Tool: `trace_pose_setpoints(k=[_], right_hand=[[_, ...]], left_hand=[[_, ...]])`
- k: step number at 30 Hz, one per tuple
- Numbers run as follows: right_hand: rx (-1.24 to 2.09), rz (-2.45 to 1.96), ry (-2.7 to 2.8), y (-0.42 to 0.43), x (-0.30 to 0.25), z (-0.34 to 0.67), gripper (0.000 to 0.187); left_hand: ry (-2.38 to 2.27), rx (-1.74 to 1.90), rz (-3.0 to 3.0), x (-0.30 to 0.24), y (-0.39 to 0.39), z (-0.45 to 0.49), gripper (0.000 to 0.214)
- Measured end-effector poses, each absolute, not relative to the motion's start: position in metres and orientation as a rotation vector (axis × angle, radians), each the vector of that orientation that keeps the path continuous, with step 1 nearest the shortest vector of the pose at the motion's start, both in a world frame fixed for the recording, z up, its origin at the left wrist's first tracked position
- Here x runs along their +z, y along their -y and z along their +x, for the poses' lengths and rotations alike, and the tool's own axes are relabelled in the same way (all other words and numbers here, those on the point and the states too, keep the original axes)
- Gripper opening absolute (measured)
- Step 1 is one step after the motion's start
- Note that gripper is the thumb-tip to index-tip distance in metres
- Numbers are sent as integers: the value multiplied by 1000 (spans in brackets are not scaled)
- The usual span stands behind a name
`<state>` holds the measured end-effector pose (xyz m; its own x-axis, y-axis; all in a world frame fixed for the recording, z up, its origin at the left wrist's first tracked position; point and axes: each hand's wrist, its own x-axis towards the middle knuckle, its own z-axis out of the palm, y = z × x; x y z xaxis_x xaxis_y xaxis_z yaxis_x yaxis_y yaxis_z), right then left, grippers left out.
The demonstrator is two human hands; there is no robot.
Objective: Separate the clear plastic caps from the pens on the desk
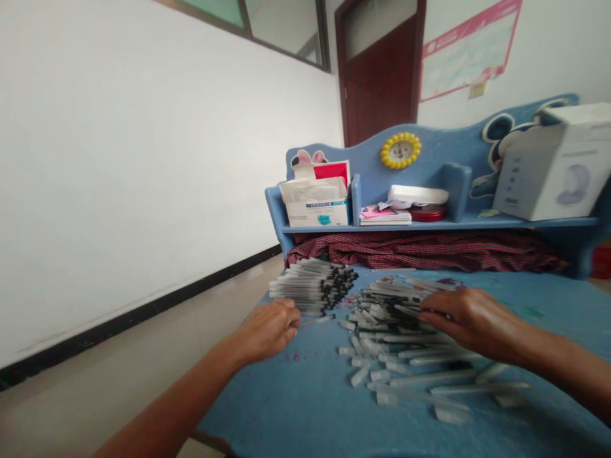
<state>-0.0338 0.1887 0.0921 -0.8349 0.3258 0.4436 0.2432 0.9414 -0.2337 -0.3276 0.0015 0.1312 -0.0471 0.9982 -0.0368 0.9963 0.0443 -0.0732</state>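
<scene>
My left hand [271, 329] is closed at the near edge of a stack of clear pens [305, 286] with black tips, lying side by side. From its fingertips a single pen [319, 320] points right, its dark tip outward. My right hand [465, 318] is over the right side of a loose heap of clear and frosted pen parts [382, 315], caps and barrels mixed together. Its fingers are pressed together, and what they pinch is partly hidden. Short clear caps [361, 374] and long barrels [432, 378] are scattered on the near side of the heap.
The blue desk [286, 407] has a raised shelf [429, 224] along its back. Checked cloth [405, 250] is bunched under it. On the shelf are a mask box [317, 213], papers [384, 217], a red round tin [427, 214] and a large white box [554, 168]. A white wall [167, 159] rises at left.
</scene>
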Motion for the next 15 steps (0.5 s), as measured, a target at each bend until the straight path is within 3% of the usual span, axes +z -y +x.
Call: trace_pose_setpoints(k=[8,15], right_hand=[[1018,-563,2278,-181,102,-34,43],[1173,-784,2098,-192,98,-22,49]], left_hand=[[2008,-360,-2583,151,-66,-258,11],[1766,-574,-2706,133,-97,-238,12]])
